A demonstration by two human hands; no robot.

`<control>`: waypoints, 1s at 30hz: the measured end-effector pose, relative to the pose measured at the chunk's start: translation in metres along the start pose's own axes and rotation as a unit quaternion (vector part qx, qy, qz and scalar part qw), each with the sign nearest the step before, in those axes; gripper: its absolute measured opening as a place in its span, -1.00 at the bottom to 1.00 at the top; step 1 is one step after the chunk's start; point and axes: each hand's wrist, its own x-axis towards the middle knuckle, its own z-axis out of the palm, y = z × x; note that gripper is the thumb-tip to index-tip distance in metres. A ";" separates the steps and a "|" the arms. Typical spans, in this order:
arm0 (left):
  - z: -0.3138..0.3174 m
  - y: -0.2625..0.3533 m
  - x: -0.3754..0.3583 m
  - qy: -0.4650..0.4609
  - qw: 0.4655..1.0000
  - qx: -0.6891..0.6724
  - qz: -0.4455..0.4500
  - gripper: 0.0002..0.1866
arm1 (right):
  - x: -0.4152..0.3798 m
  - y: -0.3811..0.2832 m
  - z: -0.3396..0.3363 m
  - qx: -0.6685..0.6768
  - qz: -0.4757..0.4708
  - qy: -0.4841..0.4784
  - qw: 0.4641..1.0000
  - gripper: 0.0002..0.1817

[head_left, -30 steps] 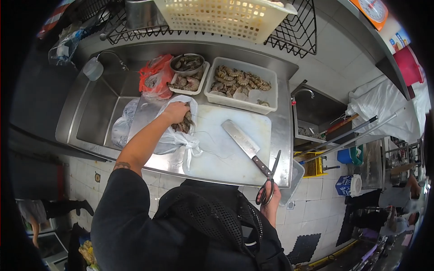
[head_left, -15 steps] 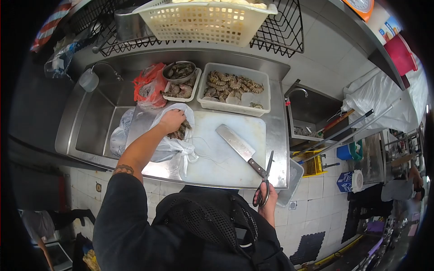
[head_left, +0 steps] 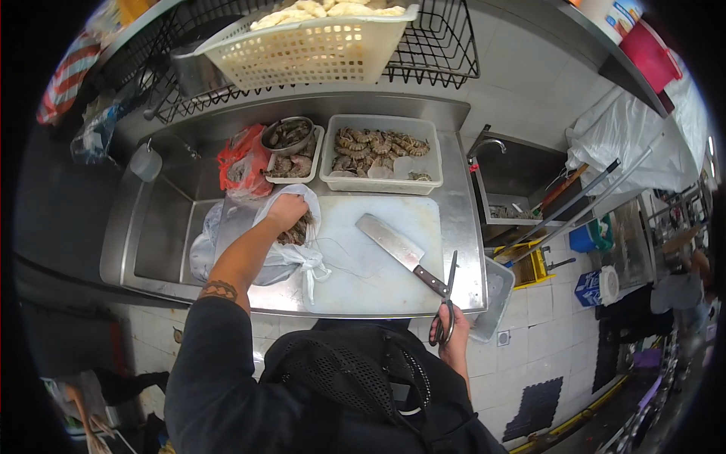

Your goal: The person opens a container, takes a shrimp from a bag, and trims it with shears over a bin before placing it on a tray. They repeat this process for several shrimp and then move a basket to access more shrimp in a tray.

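Observation:
My left hand [head_left: 289, 211] reaches into the mouth of a white plastic bag [head_left: 306, 261]. Its fingers curl down around shrimp [head_left: 293, 233] inside, fingertips partly hidden. Long feelers trail from the bag over a white cutting board [head_left: 363, 291]. In my right hand [head_left: 454, 333], below the counter's front edge, is a pair of dark-handled scissors [head_left: 451, 293], blades pointing up. A cleaver [head_left: 389, 240] with a wooden handle lies diagonally on the board, its handle end close to the scissors.
Behind the board stands a plastic tub [head_left: 378, 184] of shrimp. Left of it are a smaller tray [head_left: 291, 180], a metal bowl [head_left: 310, 135] and a red bag [head_left: 243, 163]. A sink [head_left: 162, 227] lies left; a perforated basket [head_left: 302, 57] sits on the rack above. Other people are farther off.
The view has shifted slightly. My left hand has dipped a little within the bag, and the shrimp beneath it have moved. My right hand keeps hold of the scissors.

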 end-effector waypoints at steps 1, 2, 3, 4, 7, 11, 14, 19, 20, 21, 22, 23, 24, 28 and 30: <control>-0.001 -0.003 -0.002 0.002 1.000 -0.012 0.008 -0.81 | 0.001 0.003 -0.005 -0.004 -0.005 -0.012 1.000 -0.64; -0.002 -0.006 -0.004 0.000 1.000 0.001 0.019 -0.81 | 0.001 0.007 -0.008 -0.004 -0.013 -0.023 1.000 -0.64; 0.004 -0.006 -0.004 0.008 1.000 0.006 0.024 -0.81 | 0.000 0.007 -0.010 -0.010 0.001 -0.013 1.000 -0.61; 0.009 -0.005 -0.002 0.017 0.999 0.010 0.031 -0.82 | -0.002 0.006 -0.010 0.008 -0.001 -0.003 1.000 -0.61; 0.013 -0.003 0.005 0.012 0.998 0.047 0.048 -0.82 | -0.004 0.006 -0.011 -0.007 0.014 0.000 1.000 -0.56; 0.010 -0.003 0.006 0.015 0.997 0.054 0.052 -0.82 | -0.006 0.006 -0.008 -0.001 0.015 0.009 1.000 -0.57; 0.006 -0.008 0.003 0.014 0.997 0.049 0.053 -0.83 | -0.007 0.008 -0.006 0.003 0.015 0.006 1.000 -0.55; -0.022 -0.013 -0.025 0.045 0.996 -0.047 0.062 -0.72 | -0.015 0.010 -0.012 -0.007 0.013 0.030 0.999 -0.52; -0.032 -0.009 -0.038 0.042 0.996 -0.052 0.063 -0.72 | -0.016 0.012 -0.015 0.005 0.008 0.035 0.999 -0.54; -0.044 -0.006 -0.051 0.100 0.989 -0.074 0.081 -0.68 | -0.017 0.015 -0.017 0.019 0.003 0.039 0.999 -0.55; -0.053 -0.005 -0.063 0.156 0.978 -0.093 0.099 -0.64 | -0.017 0.016 -0.019 0.020 0.008 0.040 0.999 -0.55; -0.058 -0.005 -0.072 0.186 0.967 -0.138 0.105 -0.64 | -0.017 0.018 -0.022 0.021 0.004 0.049 0.999 -0.57; -0.062 -0.003 -0.078 0.178 0.969 -0.136 0.108 -0.64 | -0.017 0.020 -0.022 0.023 0.001 0.059 0.998 -0.59; -0.067 0.027 -0.085 0.132 0.891 -0.410 -0.142 -0.73 | -0.014 0.017 -0.023 0.021 0.016 0.035 0.999 -0.60; -0.053 0.032 -0.072 0.047 0.571 -0.764 -0.296 -0.73 | -0.009 0.011 -0.020 0.024 0.012 0.022 0.999 -0.60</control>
